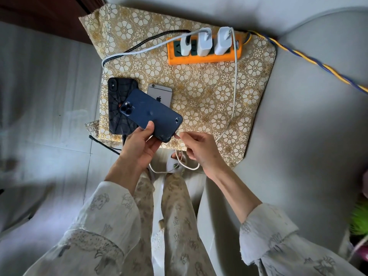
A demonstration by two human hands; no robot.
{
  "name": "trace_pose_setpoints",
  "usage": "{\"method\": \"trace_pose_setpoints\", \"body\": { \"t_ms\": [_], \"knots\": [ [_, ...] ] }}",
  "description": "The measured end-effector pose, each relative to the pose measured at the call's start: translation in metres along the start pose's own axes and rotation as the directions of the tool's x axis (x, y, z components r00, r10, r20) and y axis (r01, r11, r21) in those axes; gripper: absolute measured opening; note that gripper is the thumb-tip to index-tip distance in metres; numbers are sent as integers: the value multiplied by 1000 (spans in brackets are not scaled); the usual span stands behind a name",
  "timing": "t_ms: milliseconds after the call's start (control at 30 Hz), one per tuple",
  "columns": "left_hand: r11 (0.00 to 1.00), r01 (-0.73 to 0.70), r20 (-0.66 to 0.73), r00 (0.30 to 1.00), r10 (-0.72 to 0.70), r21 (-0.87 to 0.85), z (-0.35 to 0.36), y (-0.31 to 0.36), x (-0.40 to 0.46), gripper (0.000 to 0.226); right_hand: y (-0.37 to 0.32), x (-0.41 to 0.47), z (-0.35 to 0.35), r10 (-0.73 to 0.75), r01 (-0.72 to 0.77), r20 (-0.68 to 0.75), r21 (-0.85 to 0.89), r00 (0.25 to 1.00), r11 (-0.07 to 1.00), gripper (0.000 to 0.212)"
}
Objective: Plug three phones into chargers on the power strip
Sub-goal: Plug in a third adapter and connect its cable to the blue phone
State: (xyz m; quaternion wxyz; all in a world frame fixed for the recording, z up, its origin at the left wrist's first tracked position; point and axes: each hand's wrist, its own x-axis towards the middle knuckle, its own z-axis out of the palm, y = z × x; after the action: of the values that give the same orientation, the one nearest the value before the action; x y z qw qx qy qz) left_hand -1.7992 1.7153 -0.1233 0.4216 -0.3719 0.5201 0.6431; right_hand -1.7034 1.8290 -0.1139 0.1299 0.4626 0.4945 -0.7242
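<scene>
Orange power strip (203,58) is holding three white chargers (205,42) side by side in its sockets, far beyond both hands. Left hand (142,145) is gripping the blue phone (150,114), back up, thumb curled on its lower edge; long axis is running diagonally, camera end pointing up-left away from the grip, port end pointing down-right at the right hand (199,149). Right hand is pinching the white cable (235,86) tip at the port; whether it is seated, cannot tell. Black-cased phone (121,105) and silver phone (161,94) are lying flat, back up, on the floral cloth (209,92) just beyond the left hand's grip, partly under the blue phone.
</scene>
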Motion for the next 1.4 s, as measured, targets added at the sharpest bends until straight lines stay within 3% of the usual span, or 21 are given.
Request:
{"method": "trace_pose_setpoints", "body": {
  "t_ms": [233, 400, 500, 667, 800, 900, 967, 1033, 1067, 1133, 1300, 1400],
  "knots": [
    [997, -41, -39, 998, 44, 69, 0, -1, -2, 9, -2, 4, 1, -35, 37, 18, -140, 999, 989, 51],
    [988, -26, -78, 996, 38, 154, 5, -4, -5, 18, 10, 7, -1, -14, 8, -59, -104, 998, 995, 30],
    [972, -22, -41, 999, 33, 236, 2, -1, -6, 16, 12, 5, -4, 65, -64, 2, -123, 998, 990, 19],
    [803, -148, 57, 988, 141, 577, -3, 4, -4, 20, 6, 10, -28, 58, -58, 11, -26, 998, 998, 18],
    [683, -208, 172, 978, 122, 700, 11, 1, -2, 21, 2, 18, -21, 26, -26, -20, 22, 999, 999, 18],
    [478, -279, 214, 959, 186, 833, 20, 3, 3, 22, 4, 28, -19, 65, -51, -136, 105, 989, 993, 16],
    [222, -335, 257, 913, 317, 916, 18, 7, 8, 25, 6, 34, -22, 102, -79, -187, 130, 977, 988, 21],
    [-74, -386, 375, 807, 456, 920, 6, 12, 13, 32, 9, 39, -24, 137, -105, -256, 136, 957, 985, 26],
    [-211, -383, 436, 750, 497, 899, -3, 14, 16, 36, 9, 40, -25, 147, -109, -290, 144, 946, 984, 29],
    [-395, -325, 495, 722, 484, 859, -24, 17, 23, 49, 10, 43, -24, 151, -103, -335, 156, 930, 982, 32],
    [-568, -249, 479, 825, 300, 785, -69, 17, 34, 72, 8, 45, -8, 116, -108, -429, 44, 896, 993, 15],
    [-591, -288, 502, 832, 236, 754, -71, 22, 36, 74, 5, 45, -1, 51, -103, -496, -78, 867, 992, 30]
  ]
}}
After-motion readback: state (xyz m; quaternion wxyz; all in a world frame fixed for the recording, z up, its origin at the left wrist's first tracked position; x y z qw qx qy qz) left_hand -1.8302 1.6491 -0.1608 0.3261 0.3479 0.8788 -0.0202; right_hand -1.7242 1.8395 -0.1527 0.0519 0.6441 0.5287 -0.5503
